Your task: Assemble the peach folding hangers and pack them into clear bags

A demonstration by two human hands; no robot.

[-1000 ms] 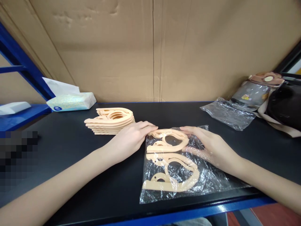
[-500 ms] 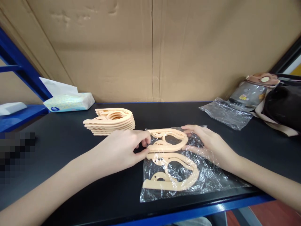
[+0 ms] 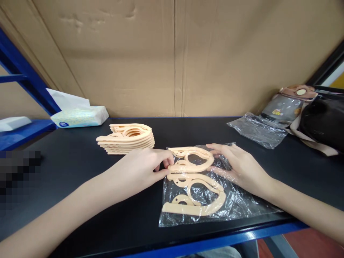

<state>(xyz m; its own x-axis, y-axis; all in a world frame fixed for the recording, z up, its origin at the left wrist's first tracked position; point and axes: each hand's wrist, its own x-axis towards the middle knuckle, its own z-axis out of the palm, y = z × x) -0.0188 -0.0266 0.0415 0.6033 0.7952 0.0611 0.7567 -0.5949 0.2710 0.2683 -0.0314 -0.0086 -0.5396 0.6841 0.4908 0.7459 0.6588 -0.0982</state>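
Observation:
A clear plastic bag (image 3: pixel 242 204) lies on the black table (image 3: pixel 80 186) near its front edge, with two peach plastic hanger-shaped pieces in it. My left hand (image 3: pixel 142 168) pinches the left end of the upper piece (image 3: pixel 199 165) at the bag's mouth. My right hand (image 3: pixel 242 168) lies on the bag's upper right part, fingers stretched over the plastic and touching the same piece. The lower piece (image 3: pixel 204 208) rests deeper in the bag. A stack of several identical peach pieces (image 3: pixel 126 138) sits behind my left hand.
A tissue pack (image 3: pixel 79 115) rests at the back left beside a blue shelf frame (image 3: pixel 24 79). At the back right lie a crumpled empty bag (image 3: pixel 256 129), a packaged item (image 3: pixel 287 105) and a dark bag (image 3: pixel 322 125). Cardboard (image 3: pixel 174 53) walls the back.
My left hand went from lying flat beside the bag to pinching the end of the upper piece. The bag and its pieces shifted slightly. My right hand stayed on the bag.

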